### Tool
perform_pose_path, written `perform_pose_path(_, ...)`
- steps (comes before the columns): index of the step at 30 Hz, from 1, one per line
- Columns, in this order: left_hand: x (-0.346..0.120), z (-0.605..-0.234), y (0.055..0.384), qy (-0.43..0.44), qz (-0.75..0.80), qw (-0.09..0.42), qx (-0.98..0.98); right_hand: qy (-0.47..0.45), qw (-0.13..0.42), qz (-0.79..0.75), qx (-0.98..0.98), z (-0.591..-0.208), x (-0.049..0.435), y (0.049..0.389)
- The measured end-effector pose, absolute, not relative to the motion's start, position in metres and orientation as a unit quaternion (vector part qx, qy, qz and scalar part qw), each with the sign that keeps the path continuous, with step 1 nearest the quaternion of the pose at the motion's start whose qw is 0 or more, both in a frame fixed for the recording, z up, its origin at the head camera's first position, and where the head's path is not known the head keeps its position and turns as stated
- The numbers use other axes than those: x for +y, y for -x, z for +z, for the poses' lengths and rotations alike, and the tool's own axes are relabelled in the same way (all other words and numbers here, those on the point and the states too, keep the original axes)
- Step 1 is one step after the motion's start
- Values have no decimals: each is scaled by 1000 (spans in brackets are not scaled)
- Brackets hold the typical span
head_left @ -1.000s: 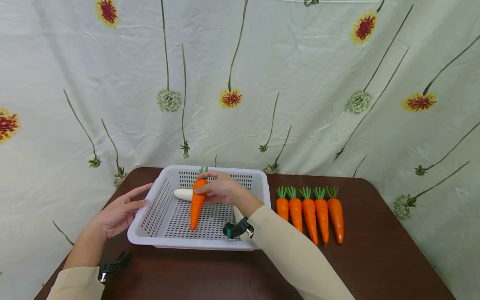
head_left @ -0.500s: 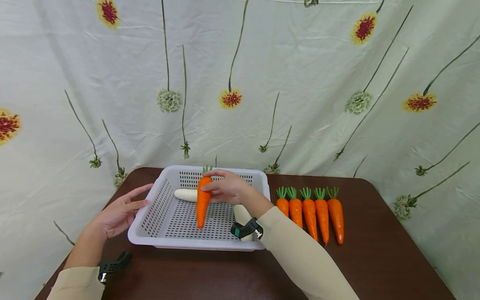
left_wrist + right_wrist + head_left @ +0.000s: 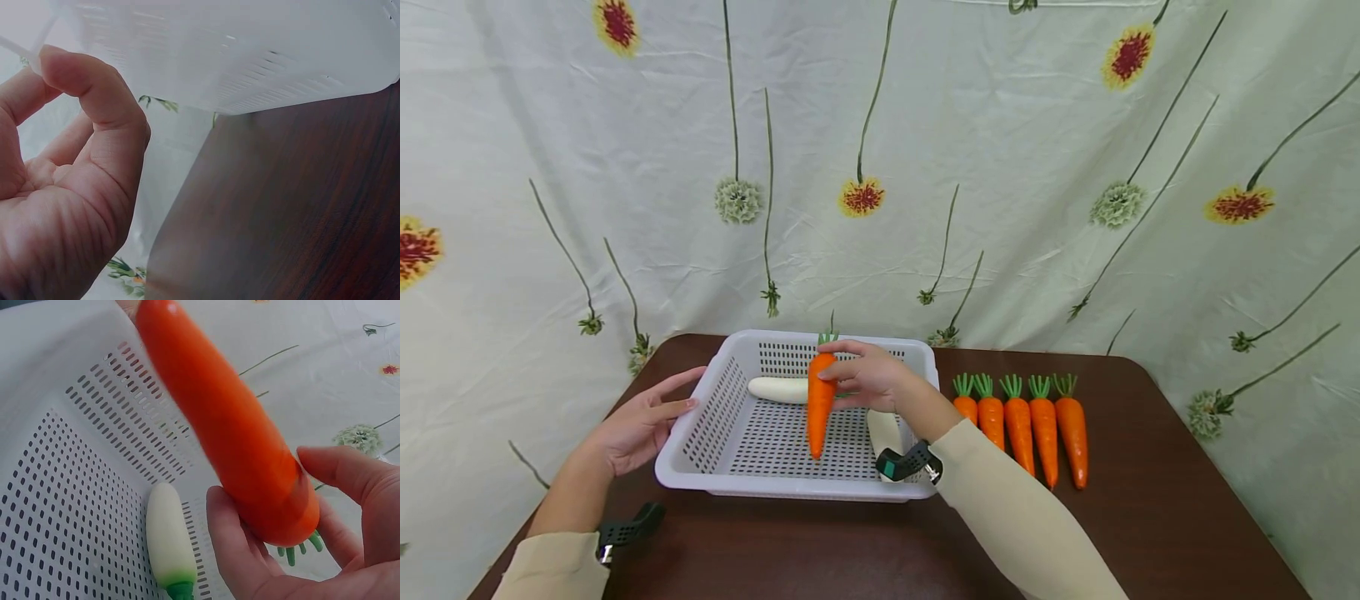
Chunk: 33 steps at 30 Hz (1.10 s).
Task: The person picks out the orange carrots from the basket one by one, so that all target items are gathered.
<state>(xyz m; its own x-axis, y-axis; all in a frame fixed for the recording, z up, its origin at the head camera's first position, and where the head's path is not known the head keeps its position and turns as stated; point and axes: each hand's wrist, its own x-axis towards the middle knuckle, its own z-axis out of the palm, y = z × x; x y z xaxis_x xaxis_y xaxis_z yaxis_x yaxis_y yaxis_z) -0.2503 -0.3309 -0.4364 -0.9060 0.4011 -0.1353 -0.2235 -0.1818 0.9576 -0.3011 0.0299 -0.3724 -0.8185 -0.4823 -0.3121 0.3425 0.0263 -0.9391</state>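
Raised above the white plastic basket (image 3: 730, 483), an orange carrot (image 3: 820, 408) with green stems is held upper end by my right hand (image 3: 868, 379), thumb on one side and fingers on the other. Its tip points down toward me. My left hand (image 3: 640, 425) pinches the basket's left rim between thumb and fingers, also seen close up in the left wrist view. Inside the basket lie two white radishes: one radish (image 3: 777, 389) along the back, partly behind the carrot, and another radish (image 3: 883, 433) at the right, partly covered by the right wrist strap. A green end shows on a radish (image 3: 170, 540) in the right wrist view.
Several carrots (image 3: 1043, 433) lie side by side on the dark wooden table (image 3: 1157, 500), right of the basket, stems pointing away. The right forearm partly hides them. A flowered cloth (image 3: 1000, 167) hangs behind the table.
My right hand has moved a little to the right with the carrot, uncovering more of the back radish and the right one. The left hand and basket have stayed put.
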Motion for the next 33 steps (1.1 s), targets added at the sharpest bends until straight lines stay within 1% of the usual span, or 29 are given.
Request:
perform_pose_path(5, -332, -436, 251, -78, 768, 207, 600, 45, 282, -690, 665, -373, 32, 300)
perform_pose_path(17, -332, -436, 252, -80, 772, 208, 595, 45, 283, -687, 667, -374, 41, 299)
perform_pose_path(26, -332, -437, 250, -78, 771, 211, 596, 65, 281, -706, 647, -375, 50, 294)
perform_pose_path(33, -332, -437, 250, -79, 771, 209, 597, 52, 280, -702, 653, -375, 57, 293)
